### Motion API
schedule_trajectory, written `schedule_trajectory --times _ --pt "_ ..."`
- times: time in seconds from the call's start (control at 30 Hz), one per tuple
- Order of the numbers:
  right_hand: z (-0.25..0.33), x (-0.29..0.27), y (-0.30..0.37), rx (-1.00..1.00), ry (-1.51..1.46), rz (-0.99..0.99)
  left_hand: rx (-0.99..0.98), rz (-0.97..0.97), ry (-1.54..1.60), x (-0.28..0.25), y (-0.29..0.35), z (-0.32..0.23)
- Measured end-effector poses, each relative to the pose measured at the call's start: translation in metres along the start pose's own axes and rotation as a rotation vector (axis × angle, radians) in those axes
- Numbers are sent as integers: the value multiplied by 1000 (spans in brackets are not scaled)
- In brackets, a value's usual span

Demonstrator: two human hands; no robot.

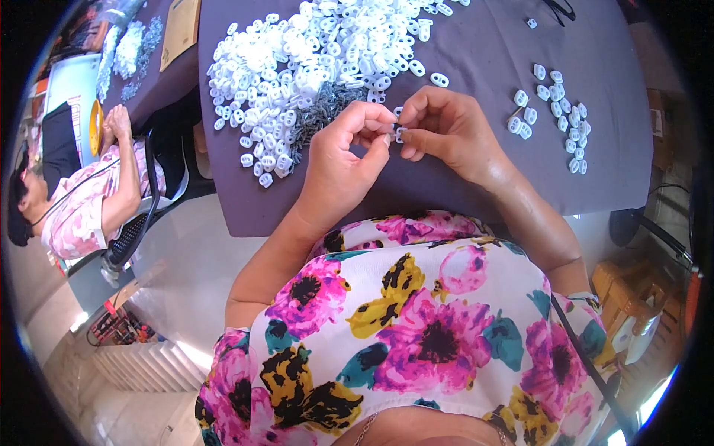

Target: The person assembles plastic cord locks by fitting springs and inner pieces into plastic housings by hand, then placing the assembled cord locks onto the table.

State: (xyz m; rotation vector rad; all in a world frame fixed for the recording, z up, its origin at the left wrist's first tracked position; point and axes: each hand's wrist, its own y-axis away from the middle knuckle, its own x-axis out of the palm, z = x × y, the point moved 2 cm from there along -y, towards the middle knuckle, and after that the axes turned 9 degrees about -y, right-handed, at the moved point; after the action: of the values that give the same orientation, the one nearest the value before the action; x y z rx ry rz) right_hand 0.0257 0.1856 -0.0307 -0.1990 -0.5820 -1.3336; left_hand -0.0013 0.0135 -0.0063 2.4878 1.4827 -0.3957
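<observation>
My left hand (346,152) and my right hand (450,134) meet over the near part of the dark cloth-covered table, fingertips almost touching. Between them is a small white two-hole plastic piece (399,135), pinched by the right thumb and fingers. The left thumb and forefinger are pinched against its near side; whatever they hold is too small to make out. Just beyond the left hand lies a heap of small grey pieces (327,108), perhaps metal springs. Behind and left of it spreads a large pile of white oval two-hole plastic pieces (297,56).
On the right of the table sit loose clusters of white pieces (573,126), some apparently joined. A dark thin object (559,10) lies at the far edge. To the left another person (97,186) sits at a table with a yellow bowl (96,126). A wooden crate (632,297) stands lower right.
</observation>
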Motion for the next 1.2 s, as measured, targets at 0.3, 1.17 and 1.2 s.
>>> schedule_trajectory --times 0.3,1.17,1.2 --pt "-1 2 -1 11 -15 -7 75 4 -170 -3 -2 -5" --pt "2 2 -2 -14 -84 -17 -4 13 -42 -3 -5 -4" --pt "1 1 -2 -24 -73 -26 -3 12 -42 -3 -5 -4"
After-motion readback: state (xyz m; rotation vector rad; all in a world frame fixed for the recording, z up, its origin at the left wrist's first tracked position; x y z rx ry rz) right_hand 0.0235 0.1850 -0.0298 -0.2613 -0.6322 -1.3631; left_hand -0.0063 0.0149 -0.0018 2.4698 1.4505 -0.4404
